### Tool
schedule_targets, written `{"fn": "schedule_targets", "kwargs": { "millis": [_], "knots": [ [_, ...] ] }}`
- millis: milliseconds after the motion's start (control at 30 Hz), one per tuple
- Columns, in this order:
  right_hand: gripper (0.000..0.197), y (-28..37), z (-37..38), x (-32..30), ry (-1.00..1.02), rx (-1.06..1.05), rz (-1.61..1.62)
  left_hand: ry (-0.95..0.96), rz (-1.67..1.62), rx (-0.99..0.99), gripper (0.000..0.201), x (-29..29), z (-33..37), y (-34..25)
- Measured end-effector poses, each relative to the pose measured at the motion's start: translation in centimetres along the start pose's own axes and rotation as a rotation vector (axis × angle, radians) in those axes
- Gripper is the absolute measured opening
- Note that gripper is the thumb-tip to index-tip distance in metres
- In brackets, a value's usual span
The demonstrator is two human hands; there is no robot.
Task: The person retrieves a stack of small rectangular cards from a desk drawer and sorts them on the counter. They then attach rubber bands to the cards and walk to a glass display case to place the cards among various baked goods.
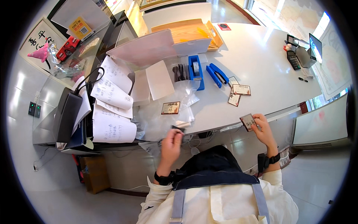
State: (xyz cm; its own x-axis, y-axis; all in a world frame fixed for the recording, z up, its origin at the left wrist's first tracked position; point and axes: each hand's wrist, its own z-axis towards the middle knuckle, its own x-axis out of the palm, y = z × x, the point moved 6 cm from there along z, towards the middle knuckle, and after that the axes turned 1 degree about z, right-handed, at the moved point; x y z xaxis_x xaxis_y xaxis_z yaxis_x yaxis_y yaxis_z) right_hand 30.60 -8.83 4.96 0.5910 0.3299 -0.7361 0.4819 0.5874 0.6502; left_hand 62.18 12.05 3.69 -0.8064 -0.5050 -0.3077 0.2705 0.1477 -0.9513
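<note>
Watch that brown-bordered card [246, 122] at about 3 o'clock from mid-view: it's pinched between the thumb and fingers of your right hand [264, 131], right by the front edge of the white desk [272, 89]. Loosen up there and I reckon it could land on the floor. Your left hand [170, 148], around 6, is closed on a small dark flat piece [178, 129]; your fingers hide most of it, so I can't tell what it is. It's near the crumpled clear plastic bags [147, 120], and a snagged fingertip could drag those, taking the loose card [170, 108] on top along. Same deal with the overlapping cards [241, 89] between 2 and 3: a bump could slide 'em off their pile, away from the blue stapler [217, 75] near 1:30.

As for direction, your right-hand card is tilted, long axis looking roughly 11 to 5, though your fingers cover part. Printed side seems to face you; can't make out which end is the top. The one on the bags runs nearly 9 to 3.
</note>
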Motion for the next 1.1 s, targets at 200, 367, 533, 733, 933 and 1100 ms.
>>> {"fn": "schedule_targets", "kwargs": {
  "millis": [200,367,533,733,933,1100],
  "knots": [
    [0.012,-3.4,-1.9,-2.2,-0.006,-0.026,-0.214,-0.287,0.634,0.122,0.036,-1.3,3.5,-4.5],
    [0.007,-4.6,-3.3,-2.2,0.068,-0.114,-0.268,-0.211,1.044,-0.001,0.025,-0.2,6.8,-3.8],
    [0.008,-9.2,-2.7,-2.5,0.142,-0.049,-0.357,-0.268,1.214,0.069,0.009,0.8,7.8,-3.5],
    [0.011,-8.6,-5.0,-3.0,0.145,-0.071,-0.272,-0.472,1.227,0.279,0.003,0.1,6.8,-4.1],
    [0.016,-8.5,-10.1,-4.3,0.233,-0.060,-0.058,-0.711,1.082,0.330,0.013,-2.1,4.4,-7.0],
    [0.018,-8.9,-13.7,-5.5,0.345,0.007,0.163,-0.889,0.127,0.168,0.025,-5.5,1.4,-7.6]
  ]
}}
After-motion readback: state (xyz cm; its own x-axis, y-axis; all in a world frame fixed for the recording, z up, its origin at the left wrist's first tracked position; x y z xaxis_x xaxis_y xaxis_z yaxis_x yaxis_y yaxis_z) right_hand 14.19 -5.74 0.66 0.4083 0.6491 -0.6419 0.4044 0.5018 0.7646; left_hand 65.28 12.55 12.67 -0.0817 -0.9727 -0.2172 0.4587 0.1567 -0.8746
